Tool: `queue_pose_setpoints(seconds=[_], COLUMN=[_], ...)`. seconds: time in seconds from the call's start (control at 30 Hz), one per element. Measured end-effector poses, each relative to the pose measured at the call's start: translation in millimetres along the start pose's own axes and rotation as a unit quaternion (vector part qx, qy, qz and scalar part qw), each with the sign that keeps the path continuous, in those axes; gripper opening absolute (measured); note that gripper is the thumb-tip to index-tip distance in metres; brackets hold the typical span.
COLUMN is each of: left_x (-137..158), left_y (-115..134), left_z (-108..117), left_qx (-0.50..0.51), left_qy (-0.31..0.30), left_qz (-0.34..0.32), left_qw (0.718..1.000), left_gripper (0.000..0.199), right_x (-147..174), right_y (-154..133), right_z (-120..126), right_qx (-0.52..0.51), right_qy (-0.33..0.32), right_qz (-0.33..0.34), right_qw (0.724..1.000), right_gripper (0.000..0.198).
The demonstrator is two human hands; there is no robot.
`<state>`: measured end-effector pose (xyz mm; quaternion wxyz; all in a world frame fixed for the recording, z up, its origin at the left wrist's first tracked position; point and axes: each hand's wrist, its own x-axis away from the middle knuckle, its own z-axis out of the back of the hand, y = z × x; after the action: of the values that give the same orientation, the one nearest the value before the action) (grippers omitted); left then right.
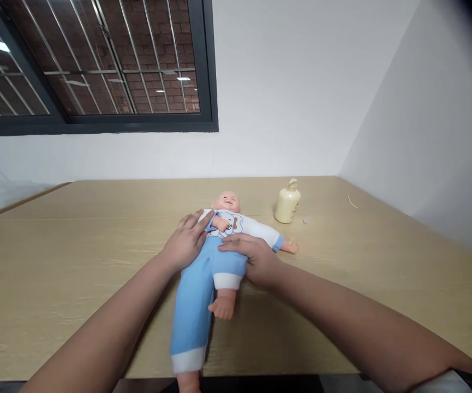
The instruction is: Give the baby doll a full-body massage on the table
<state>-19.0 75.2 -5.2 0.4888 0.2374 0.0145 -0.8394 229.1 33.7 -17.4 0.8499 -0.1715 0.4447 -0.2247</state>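
A baby doll (195, 305) in a white top and light-blue trousers lies on its back, head away from me. My left hand (186, 240) lies over the doll's arm at its side, holding that arm bent across the chest, with the doll's small fist showing beyond my fingers. My right hand (258, 257) grips the doll's bent leg near the knee, fingers over the top of the thigh. That leg is folded up, its bare foot pointing toward me. The doll's other leg stretches straight to the table's near edge, and its other arm lies out to the right.
A cream pump bottle (287, 204) stands on the wooden table (76, 262), right of the doll's head. Near it lie a small pale bit (305, 221) and a thin white strip (352, 202). Walls and a barred window (129, 60) stand behind.
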Motion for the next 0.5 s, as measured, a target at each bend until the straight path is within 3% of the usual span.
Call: queue_pose_setpoints(seconds=[0.17,0.27,0.37,0.43,0.5], left_x=[2.8,4.5,5.1,4.4,2.8], left_y=[-3.0,-5.2,-10.9,-15.8,-20.2], left_z=[-4.4,-7.3,-10.3,-11.9,-12.9], left_qx=[0.076,0.182,0.25,0.261,0.251], left_qy=[0.044,0.081,0.079,0.078,0.063], left_qz=[0.026,0.125,0.244,0.274,0.265], left_qw=[0.996,0.972,0.934,0.922,0.929], left_gripper=[0.063,0.081,0.095,0.09,0.071], right_x=[0.1,2.5,4.5,6.3,9.2], right_y=[-3.8,-14.5,-28.1,-35.7,-40.9], right_z=[4.6,8.9,11.2,10.2,7.3], right_qx=[-0.01,0.005,0.019,0.036,0.062], right_qy=[-0.03,-0.077,-0.139,-0.194,-0.235], right_qz=[0.02,0.034,0.045,0.052,0.056], right_qw=[0.999,0.996,0.989,0.979,0.968], right_gripper=[0.047,0.062,0.072,0.076,0.078])
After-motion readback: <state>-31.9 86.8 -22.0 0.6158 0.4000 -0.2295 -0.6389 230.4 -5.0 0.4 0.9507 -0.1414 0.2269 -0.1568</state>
